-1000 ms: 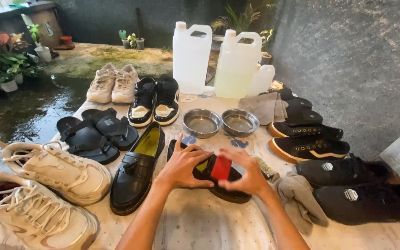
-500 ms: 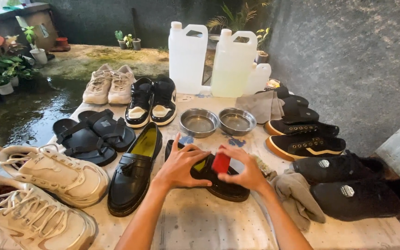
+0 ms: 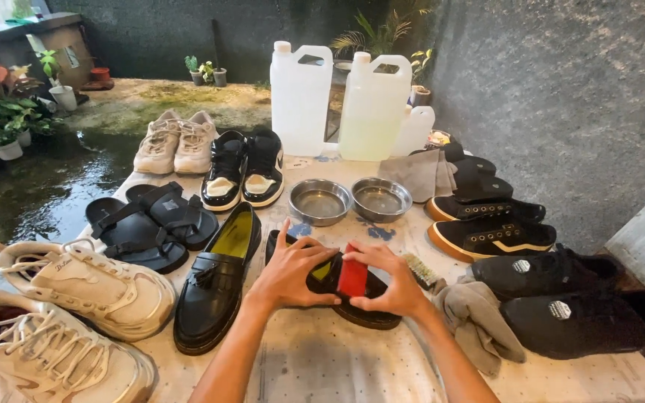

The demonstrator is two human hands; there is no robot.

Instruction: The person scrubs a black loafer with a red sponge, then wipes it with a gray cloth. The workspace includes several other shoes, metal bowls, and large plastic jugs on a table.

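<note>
Outdoor table point(image 3: 322, 366) with a dotted pale cover, set against a grey wall; wet ground and potted plants point(image 3: 1, 123) are seen to the left.

A black loafer point(image 3: 345, 287) is lying on the table centre, just beside its mate point(image 3: 218, 280), which has a yellow-green insole. The left hand point(image 3: 293, 272) is laid over the centre loafer's upper, fingers spread, pinning it down. A red block point(image 3: 352, 277) is pinched in the right hand point(image 3: 390, 280), thumb on one side and fingers wrapped over the other, and is pressed against the same loafer. Whether it is a sponge or a brush cannot be told.

Two steel bowls point(image 3: 349, 200) are placed just behind the hands. Two white jugs point(image 3: 337, 101) are stood further back, one holding yellowish liquid. A small brush point(image 3: 419, 270) and a grey cloth point(image 3: 479, 321) are found right of the right hand. Black sneakers point(image 3: 554, 291) are lined along the right edge. Black sandals point(image 3: 147, 224), white sneakers point(image 3: 61, 313), beige sneakers point(image 3: 177, 142) and black-and-white sneakers point(image 3: 244, 168) are ranged on the left and rear.
</note>
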